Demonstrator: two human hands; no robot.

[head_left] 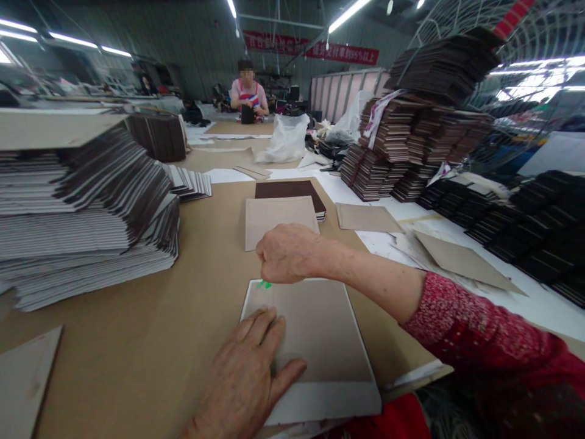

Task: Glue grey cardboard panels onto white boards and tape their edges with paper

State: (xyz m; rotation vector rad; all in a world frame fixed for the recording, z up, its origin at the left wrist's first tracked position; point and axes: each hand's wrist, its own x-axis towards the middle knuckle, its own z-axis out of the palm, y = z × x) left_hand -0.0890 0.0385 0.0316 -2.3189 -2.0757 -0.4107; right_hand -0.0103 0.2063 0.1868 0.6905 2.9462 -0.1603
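My left hand (pixel 249 378) lies flat with fingers spread on the near left corner of a grey board (pixel 320 332) that rests on a larger white sheet (pixel 329 402). My right hand (pixel 286 253) is closed in a fist over the board's far left corner, gripping a small green tool (pixel 264 284) whose tip touches the sheet. Just beyond lie another grey board (pixel 278 219) and a low stack of dark brown sheets (pixel 290 190).
A tall leaning pile of white-edged boards (pixel 86 219) fills the left. Dark brown stacks (pixel 411 140) and black stacks (pixel 539 231) stand at the right. Loose grey boards (pixel 368 217) lie on the brown table (pixel 150 341). A person (pixel 248 91) works at the far end.
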